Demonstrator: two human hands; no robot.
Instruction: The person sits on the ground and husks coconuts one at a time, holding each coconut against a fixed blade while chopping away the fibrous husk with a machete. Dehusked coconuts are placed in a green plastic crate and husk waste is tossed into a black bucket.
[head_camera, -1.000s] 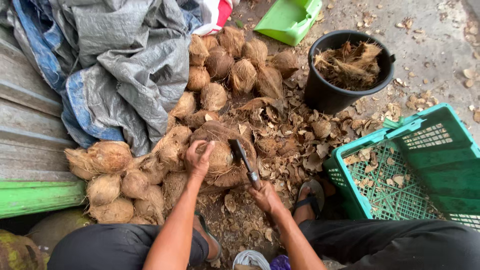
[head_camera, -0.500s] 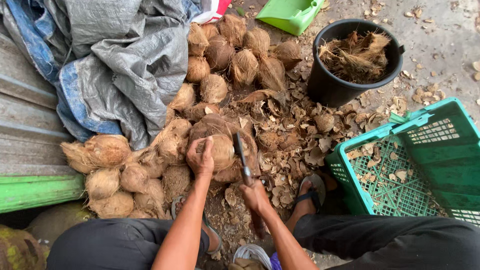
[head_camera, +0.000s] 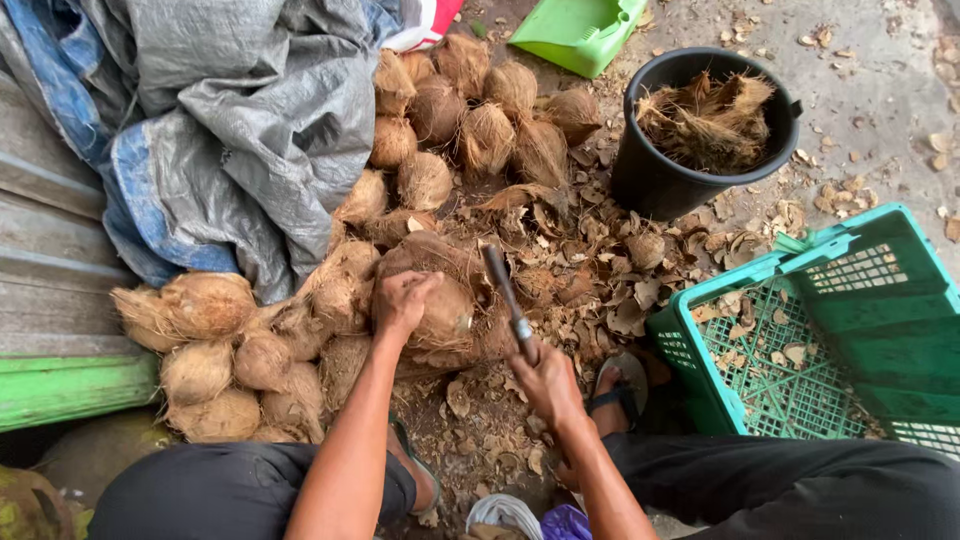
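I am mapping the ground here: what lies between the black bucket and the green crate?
In the head view, between the black bucket and the green crate lies bare ground strewn with dry brown husk scraps; nothing larger.

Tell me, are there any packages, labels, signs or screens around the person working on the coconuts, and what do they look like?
No labels, signs or screens show.
Green latticed plastic crate: right of the person, rectangular, a few husk chips inside.
Round black plastic bucket: upper right, full of brown husk fibre.
Red-and-white piece: top edge, mostly hidden under the grey tarpaulin; kind unclear.
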